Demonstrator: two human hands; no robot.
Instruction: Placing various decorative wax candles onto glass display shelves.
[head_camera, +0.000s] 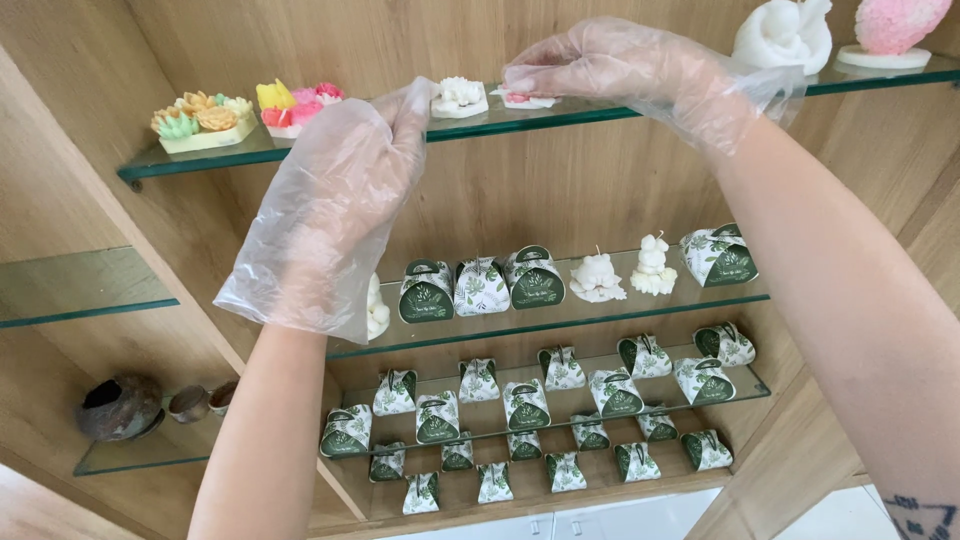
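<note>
Gloved right hand (600, 70) pinches a pink-white candle (525, 99) on the top glass shelf (700, 100) at upper centre; left hand (350, 190), loosely curled and empty, touches a white candle (460, 97); both pieces sit already placed.

Bare glass is lying open on the top shelf (600, 108) just right of the right hand (620, 70), before the white figure (785, 35). Between both hands, a white flower candle (460, 97) is blocking passage; colourful candles (295, 107) are crowding left of the left hand (335, 200).

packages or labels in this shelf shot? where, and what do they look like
Gift boxes, second glass shelf: three together, pouch-shaped, green and white leaf print.
One more gift box, right end of that shelf, same print.
Smaller boxes, two lowest shelves: rows, same leaf print, oval dark green labels.
No signs or screens.
</note>
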